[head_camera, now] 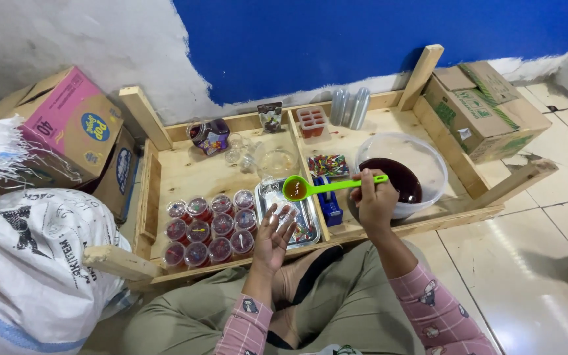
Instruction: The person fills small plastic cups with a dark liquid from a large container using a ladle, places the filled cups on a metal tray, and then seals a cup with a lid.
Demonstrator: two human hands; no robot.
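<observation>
Fingers (368,186) of our right hand (375,202) pinch the handle of a green ladle (327,187), whose bowl holds amber-brown liquid and hangs over the far end of a metal tray (313,222). Our left hand (272,238) hovers over the tray's near edge, palm up, fingers spread and holding nothing.

Just left of the tray we see a block of sealed red cups (208,227) in rows. Right of the tray lies a blue tape dispenser (329,205), and beyond it a clear bowl (422,158) of dark liquid. Behind the tray stand a small clear cup (277,161), a dark jar (209,136), a packet of coloured bits (328,165) and stacked clear cups (351,107).

Far left of the tray sits a pink box (67,125) with a blue oval label, above a white printed sack (27,263). Far right is a brown carton (488,108) with green print.
</observation>
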